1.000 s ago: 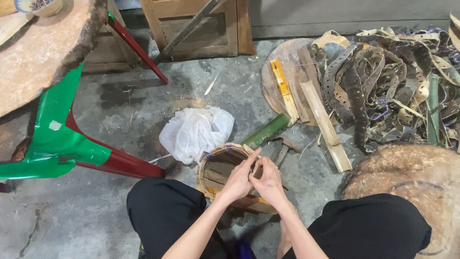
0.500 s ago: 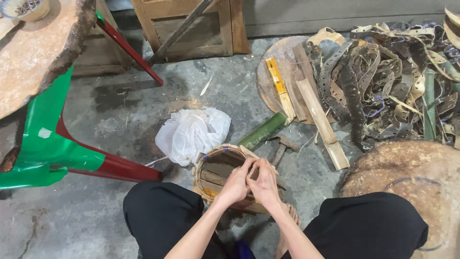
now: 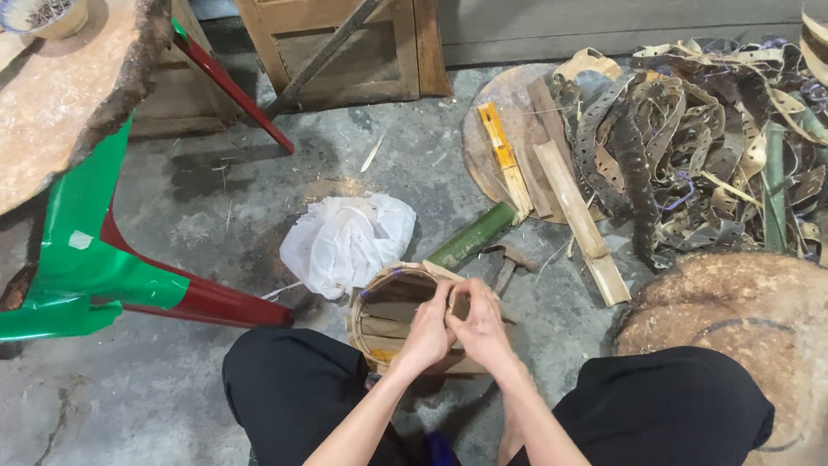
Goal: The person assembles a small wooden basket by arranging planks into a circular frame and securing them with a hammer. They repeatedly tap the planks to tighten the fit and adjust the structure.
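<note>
A round bamboo hoop frame [image 3: 378,304] with slats across its inside rests on the concrete floor between my knees. My left hand [image 3: 427,332] and my right hand [image 3: 479,328] are pressed together over its right rim, fingers pinching the thin bamboo strip there. A green bamboo tube [image 3: 473,236] lies just beyond the frame. A small hammer [image 3: 509,261] lies beside the tube, close to my right hand.
A crumpled white plastic bag [image 3: 348,242] lies left of the frame. Bamboo slats [image 3: 573,207] rest on a round board at the back, beside a heap of scrap strips [image 3: 707,147]. A green and red stool leg [image 3: 103,276] stands left; a stone slab [image 3: 742,302] right.
My hands stay joined on the frame's right rim, with only small finger movement. The view has shifted slightly.
</note>
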